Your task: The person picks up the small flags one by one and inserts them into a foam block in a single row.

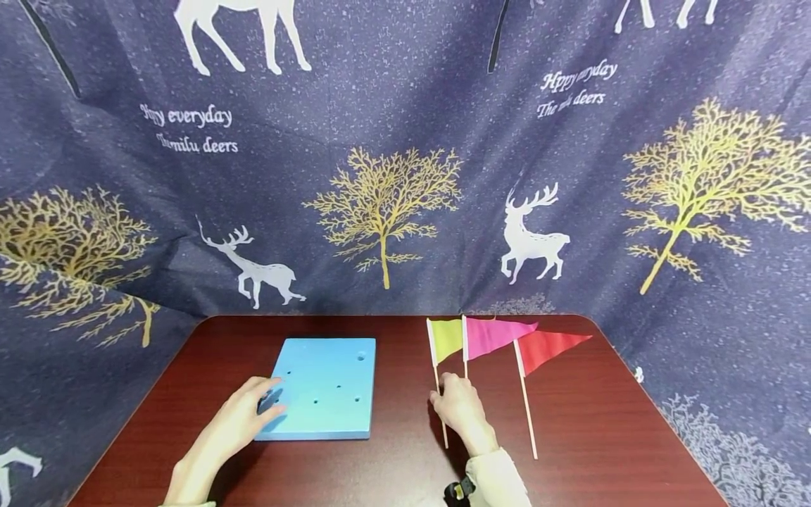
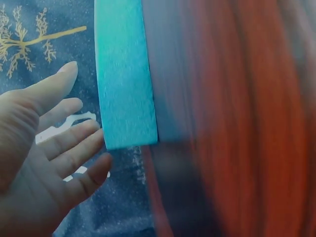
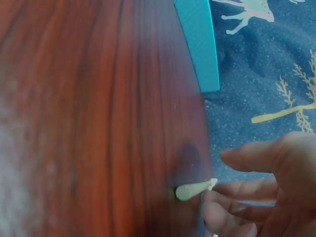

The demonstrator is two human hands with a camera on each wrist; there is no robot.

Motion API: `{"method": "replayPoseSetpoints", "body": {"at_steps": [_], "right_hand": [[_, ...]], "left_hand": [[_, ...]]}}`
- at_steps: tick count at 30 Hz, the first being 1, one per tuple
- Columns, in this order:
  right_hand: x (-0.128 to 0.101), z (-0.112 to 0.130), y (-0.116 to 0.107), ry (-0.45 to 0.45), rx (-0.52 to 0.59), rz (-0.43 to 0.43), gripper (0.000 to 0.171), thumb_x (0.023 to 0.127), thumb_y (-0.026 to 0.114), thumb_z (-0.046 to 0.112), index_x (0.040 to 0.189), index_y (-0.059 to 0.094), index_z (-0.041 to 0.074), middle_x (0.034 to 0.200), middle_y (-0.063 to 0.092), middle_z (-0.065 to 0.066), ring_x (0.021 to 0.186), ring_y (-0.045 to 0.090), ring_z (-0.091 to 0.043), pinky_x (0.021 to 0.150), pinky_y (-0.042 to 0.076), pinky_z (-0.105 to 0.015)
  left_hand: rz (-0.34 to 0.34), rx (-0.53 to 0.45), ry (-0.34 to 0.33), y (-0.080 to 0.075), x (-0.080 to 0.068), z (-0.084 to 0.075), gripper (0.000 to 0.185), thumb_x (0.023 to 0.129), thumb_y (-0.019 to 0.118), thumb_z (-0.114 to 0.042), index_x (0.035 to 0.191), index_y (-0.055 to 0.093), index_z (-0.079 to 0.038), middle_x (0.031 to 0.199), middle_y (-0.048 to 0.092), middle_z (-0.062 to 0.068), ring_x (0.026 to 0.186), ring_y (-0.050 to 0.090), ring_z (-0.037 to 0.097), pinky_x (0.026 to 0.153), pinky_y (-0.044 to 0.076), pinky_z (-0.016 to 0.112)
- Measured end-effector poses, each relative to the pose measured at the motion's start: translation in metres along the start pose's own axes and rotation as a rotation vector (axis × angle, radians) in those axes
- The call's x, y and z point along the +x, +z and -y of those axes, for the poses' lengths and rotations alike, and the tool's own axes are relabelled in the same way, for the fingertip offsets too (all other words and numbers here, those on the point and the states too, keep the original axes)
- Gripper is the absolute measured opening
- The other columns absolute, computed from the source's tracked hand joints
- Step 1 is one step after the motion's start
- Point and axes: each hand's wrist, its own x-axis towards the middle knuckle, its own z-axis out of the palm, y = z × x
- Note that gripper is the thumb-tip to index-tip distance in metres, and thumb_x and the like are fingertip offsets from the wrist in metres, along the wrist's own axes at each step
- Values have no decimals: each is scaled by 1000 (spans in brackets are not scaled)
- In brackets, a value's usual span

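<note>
A light blue foam board (image 1: pixel 329 380) with several small holes lies flat on the dark red table (image 1: pixel 405 479). My left hand (image 1: pixel 262 405) rests on its near left corner, fingers straight; in the left wrist view the spread fingers (image 2: pixel 74 148) touch the board's edge (image 2: pixel 126 89). Three small flags lie to the board's right: yellow-green (image 1: pixel 446 338), pink (image 1: pixel 494 334) and red (image 1: pixel 548 348). My right hand (image 1: pixel 443 398) sits over the yellow-green and pink sticks. In the right wrist view its curled fingertips (image 3: pixel 222 197) pinch a pale stick end (image 3: pixel 195 190); which flag's stick I cannot tell.
A dark blue curtain (image 1: pixel 405 176) printed with deer and golden trees surrounds the table on the back and both sides. The red flag's stick (image 1: pixel 527 415) lies just right of my right wrist. Bare tabletop (image 1: pixel 621 436) shows beyond it.
</note>
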Motion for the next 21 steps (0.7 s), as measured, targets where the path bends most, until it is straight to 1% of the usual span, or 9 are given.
{"method": "replayPoseSetpoints", "body": {"at_steps": [4,6,9,12,14,18,21], "right_hand": [[3,2,5,51,-5,28,17,77,73,11,70,58,9,67,61,-9,63,63,-35,52,50,-46],[5,2,7,72,-16,34,17,75,73,10,68,57,9,66,60,-10,64,63,-35,51,50,-47],[8,2,6,87,-43,39,19,73,74,8,67,56,9,66,60,-11,65,64,-37,53,51,-49],[12,3,3,91,-63,50,22,72,76,9,66,56,7,66,60,-13,65,64,-38,54,52,-50],[14,4,2,87,-72,60,22,72,78,10,66,57,6,66,59,-14,65,63,-37,55,52,-49],[17,6,2,89,-77,91,23,72,78,12,66,57,4,66,59,-14,65,63,-34,56,53,-46],[17,5,4,104,-78,121,24,72,78,14,66,57,5,66,58,-12,64,61,-31,56,53,-45]], "left_hand": [[36,-7,-35,-5,-2,8,52,87,76,-28,128,60,0,113,56,13,94,59,26,73,53,39],[63,-14,-49,-6,-1,11,51,85,77,-27,125,62,0,110,57,11,88,57,21,69,51,35],[100,-35,-52,-8,3,16,48,84,78,-26,122,63,-1,105,57,8,82,52,17,63,47,31],[129,-62,-53,-9,8,20,47,84,79,-26,121,63,-2,101,56,6,81,51,17,62,46,31],[157,-91,-59,-11,12,24,48,84,78,-26,122,62,-2,99,57,6,81,52,18,63,47,32],[227,-169,-103,-14,16,29,51,84,79,-28,124,59,-4,99,59,7,85,57,20,66,50,35],[259,-205,-111,-16,18,32,51,82,80,-29,123,58,-6,98,60,7,87,59,21,67,50,36]]}}
